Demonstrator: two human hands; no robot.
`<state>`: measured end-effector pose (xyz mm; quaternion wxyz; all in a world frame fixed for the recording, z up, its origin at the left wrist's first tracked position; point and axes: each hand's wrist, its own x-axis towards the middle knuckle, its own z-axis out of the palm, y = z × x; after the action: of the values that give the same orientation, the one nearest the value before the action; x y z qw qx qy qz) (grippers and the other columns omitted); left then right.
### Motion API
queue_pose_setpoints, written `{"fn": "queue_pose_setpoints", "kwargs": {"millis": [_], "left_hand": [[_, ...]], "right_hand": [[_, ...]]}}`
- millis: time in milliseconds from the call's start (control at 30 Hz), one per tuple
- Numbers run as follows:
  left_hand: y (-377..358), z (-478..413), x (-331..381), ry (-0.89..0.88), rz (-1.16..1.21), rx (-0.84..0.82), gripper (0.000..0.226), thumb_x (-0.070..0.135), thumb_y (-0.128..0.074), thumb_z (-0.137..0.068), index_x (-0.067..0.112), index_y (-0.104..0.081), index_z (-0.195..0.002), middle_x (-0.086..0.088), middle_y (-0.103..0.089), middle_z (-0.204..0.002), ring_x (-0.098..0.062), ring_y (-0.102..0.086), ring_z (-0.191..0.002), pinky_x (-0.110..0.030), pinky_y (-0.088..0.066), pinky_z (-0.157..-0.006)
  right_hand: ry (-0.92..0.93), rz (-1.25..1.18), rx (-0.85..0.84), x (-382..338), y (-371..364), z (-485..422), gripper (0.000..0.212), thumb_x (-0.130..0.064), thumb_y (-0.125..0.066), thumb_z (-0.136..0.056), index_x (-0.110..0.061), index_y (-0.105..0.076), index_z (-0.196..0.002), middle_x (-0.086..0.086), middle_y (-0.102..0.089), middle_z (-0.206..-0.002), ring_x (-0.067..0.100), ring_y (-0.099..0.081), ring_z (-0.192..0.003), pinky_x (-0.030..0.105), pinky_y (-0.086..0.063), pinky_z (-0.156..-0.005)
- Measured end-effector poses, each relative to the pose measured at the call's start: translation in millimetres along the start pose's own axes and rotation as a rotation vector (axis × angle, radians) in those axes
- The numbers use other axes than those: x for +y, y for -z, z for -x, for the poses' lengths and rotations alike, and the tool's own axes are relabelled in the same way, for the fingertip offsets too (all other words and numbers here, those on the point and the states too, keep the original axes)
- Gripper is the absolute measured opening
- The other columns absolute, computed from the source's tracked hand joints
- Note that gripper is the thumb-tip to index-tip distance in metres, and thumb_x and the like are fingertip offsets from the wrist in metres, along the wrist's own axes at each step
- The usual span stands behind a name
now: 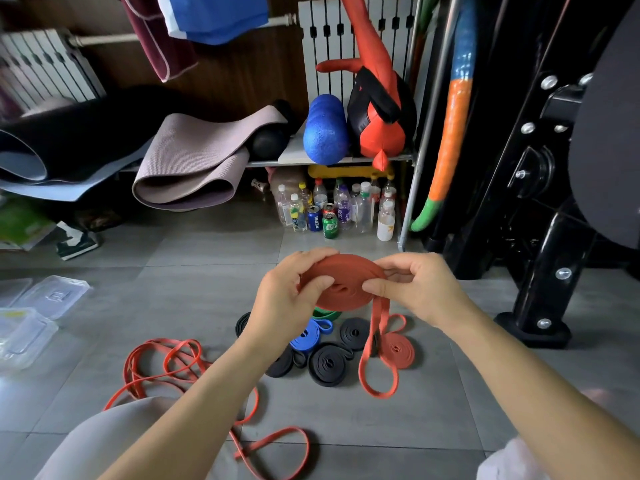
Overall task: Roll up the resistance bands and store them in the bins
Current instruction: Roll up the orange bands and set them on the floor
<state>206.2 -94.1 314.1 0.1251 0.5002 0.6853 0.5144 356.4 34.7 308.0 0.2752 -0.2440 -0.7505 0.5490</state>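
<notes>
Gripping red resistance band coil (pixel 349 271) mid-air, centre frame: left hand (pixel 287 297) at its nine o'clock, right hand (pixel 417 289) pinching at three. Loose tail (pixel 379 395) hanging toward six, over rolled black bands (pixel 327 365).

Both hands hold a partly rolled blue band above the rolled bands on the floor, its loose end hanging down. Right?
Wrong colour: in the head view the left hand and right hand hold a partly rolled red band, not blue, above the rolled bands on the floor, its loose end hanging down.
</notes>
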Motion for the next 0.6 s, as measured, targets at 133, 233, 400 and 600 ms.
{"fn": "queue_pose_setpoints", "kwargs": {"millis": [133,233,400,600], "left_hand": [[0.8,0.3,3.3,-0.008,0.158,0.058,0.050,-0.005,-0.064,-0.082,0.041,-0.059,-0.100,0.014,-0.066,-0.100,0.002,-0.062,-0.090,-0.008,-0.045,-0.077],[2.8,-1.3,1.8,0.002,0.175,0.057,0.050,-0.006,-0.064,-0.082,0.041,-0.059,-0.100,0.017,-0.066,-0.099,-0.004,-0.063,-0.092,-0.015,-0.049,-0.082],[7.4,1.8,-0.1,-0.198,-0.301,-0.092,0.046,0.016,-0.066,-0.083,0.041,-0.049,-0.118,0.027,-0.052,-0.114,-0.002,-0.053,-0.103,-0.022,-0.048,-0.085],[3.3,3.5,-7.5,-0.390,-0.403,-0.217,0.044,0.012,-0.057,-0.087,0.028,-0.055,-0.128,0.003,-0.057,-0.111,-0.020,-0.058,-0.096,-0.037,-0.052,-0.079]], "right_hand": [[0.030,-0.084,0.018,-1.2,3.7,0.8,0.030,-0.037,-0.078,-0.053,-0.036,-0.070,-0.082,-0.009,-0.074,-0.083,0.011,-0.071,-0.080,0.021,-0.056,-0.075],[0.042,-0.093,0.010,-0.4,4.1,1.4,0.025,-0.027,-0.079,-0.059,-0.035,-0.070,-0.081,-0.011,-0.074,-0.083,0.008,-0.070,-0.081,0.018,-0.054,-0.078],[0.039,-0.045,-0.028,2.8,4.6,1.0,0.026,-0.006,-0.078,-0.069,-0.028,-0.070,-0.082,-0.012,-0.074,-0.077,0.009,-0.070,-0.076,0.019,-0.055,-0.074],[0.039,-0.032,-0.096,4.9,-5.3,0.3,0.026,-0.014,-0.079,-0.067,-0.034,-0.069,-0.079,-0.013,-0.073,-0.075,0.004,-0.069,-0.072,0.013,-0.051,-0.065]]}}
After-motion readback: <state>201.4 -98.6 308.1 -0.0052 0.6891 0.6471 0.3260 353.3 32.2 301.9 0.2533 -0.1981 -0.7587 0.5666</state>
